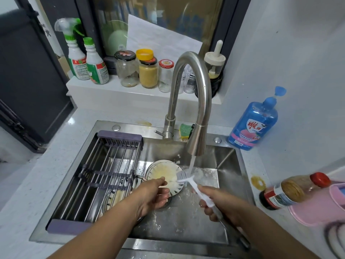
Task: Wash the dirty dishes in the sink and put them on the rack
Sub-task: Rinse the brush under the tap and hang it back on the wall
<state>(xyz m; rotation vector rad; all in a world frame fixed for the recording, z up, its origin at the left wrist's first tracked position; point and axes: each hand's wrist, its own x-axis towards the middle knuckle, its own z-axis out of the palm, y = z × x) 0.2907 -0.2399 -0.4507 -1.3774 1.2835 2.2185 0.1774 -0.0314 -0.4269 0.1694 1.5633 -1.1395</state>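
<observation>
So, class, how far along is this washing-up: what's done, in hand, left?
Done: nothing yet, the rack holds no dishes. In hand: the left hand grips a yellow-smeared plate while the right hand holds a brush to it under the running tap. Left: other plates lie in the sink beneath the rack.

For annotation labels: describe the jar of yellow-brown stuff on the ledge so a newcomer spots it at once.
Behind the sink, left of the curved steel faucet, a white ledge holds a row of glass jars. The jar is second from the left. Only it is nearly full of yellow-brown contents, with a yellow cap just above its dark lid; its neighbours look almost empty.
</observation>
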